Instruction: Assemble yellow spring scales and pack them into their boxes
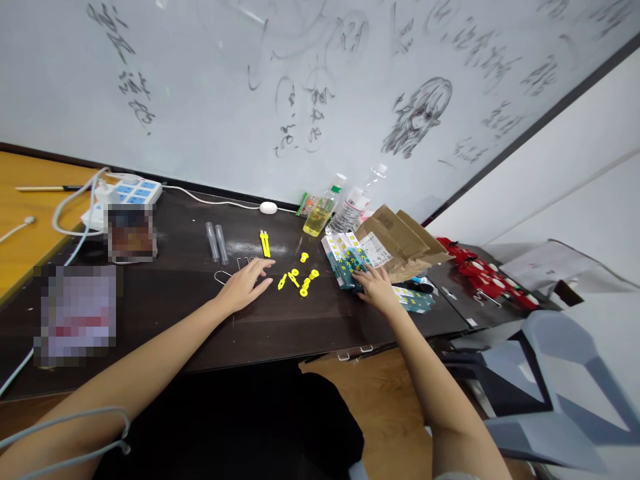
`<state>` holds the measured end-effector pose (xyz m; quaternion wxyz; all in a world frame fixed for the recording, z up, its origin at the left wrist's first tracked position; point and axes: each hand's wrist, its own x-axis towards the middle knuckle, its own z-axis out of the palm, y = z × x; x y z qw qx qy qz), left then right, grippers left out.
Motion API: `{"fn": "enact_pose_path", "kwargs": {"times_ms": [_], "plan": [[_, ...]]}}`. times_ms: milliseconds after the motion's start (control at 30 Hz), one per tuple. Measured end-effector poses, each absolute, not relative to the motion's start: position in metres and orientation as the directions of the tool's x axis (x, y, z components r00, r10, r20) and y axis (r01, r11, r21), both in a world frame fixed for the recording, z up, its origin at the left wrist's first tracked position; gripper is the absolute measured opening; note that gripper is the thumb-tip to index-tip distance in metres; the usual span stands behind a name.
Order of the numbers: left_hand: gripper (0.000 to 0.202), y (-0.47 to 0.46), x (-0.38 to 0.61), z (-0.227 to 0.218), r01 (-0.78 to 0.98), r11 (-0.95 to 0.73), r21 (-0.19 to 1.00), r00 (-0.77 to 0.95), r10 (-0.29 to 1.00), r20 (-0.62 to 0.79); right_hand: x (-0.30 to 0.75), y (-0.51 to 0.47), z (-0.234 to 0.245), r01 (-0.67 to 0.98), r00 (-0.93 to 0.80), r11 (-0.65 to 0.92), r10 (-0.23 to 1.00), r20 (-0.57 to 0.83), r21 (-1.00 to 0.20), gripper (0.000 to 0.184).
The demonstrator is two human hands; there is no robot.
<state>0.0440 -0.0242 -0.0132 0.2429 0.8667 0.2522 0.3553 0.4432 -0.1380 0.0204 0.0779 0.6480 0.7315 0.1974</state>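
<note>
My left hand [246, 287] rests near the dark table top with its fingers stretched out and nothing in them. Just right of it lie several small yellow plastic pieces [304, 283], with two slim yellow sticks [265, 244] behind. Bent metal wires [223, 276] are partly hidden by this hand. Farther left, two clear plastic tubes [217, 243] lie side by side. My right hand [377, 287] reaches onto a group of teal and white small boxes [345, 257], fingers apart and touching their near right end. Its fingertips are partly lost against the dark box edges.
Behind the boxes stand a bottle of yellow liquid [320, 212], a clear water bottle [353, 203] and an opened cardboard package [400, 240]. More teal boxes [417, 300] lie right of my right wrist. A power strip [137, 192] with cables is at left; a grey chair [555, 373] stands right.
</note>
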Motion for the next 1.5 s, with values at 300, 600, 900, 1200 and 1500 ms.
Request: {"fn": "enact_pose_path", "kwargs": {"times_ms": [300, 600, 900, 1200, 1500], "plan": [[0.037, -0.029, 0.046, -0.010, 0.250, -0.763, 0.596, 0.620, 0.599, 0.506, 0.439, -0.135, 0.018, 0.920, -0.159, 0.088, 0.974, 0.160, 0.382, 0.038], [0.034, -0.020, 0.035, -0.003, 0.296, -0.759, 0.581, 0.547, 0.633, 0.548, 0.438, -0.135, 0.019, 0.890, -0.179, 0.103, 0.975, 0.133, 0.444, 0.038], [0.034, -0.011, 0.024, 0.006, 0.358, -0.779, 0.515, 0.518, 0.624, 0.584, 0.433, -0.145, 0.018, 0.879, -0.169, 0.072, 0.972, 0.166, 0.471, 0.052], [0.027, 0.020, -0.010, 0.014, 0.569, -0.760, 0.315, 0.522, 0.629, 0.576, 0.320, -0.122, 0.057, 0.939, -0.293, 0.184, 0.868, 0.401, 0.289, 0.046], [0.025, 0.008, -0.012, -0.007, 0.606, -0.730, 0.315, 0.541, 0.669, 0.510, 0.188, -0.019, 0.022, 0.894, -0.299, 0.441, 0.719, 0.628, -0.079, 0.030]]}}
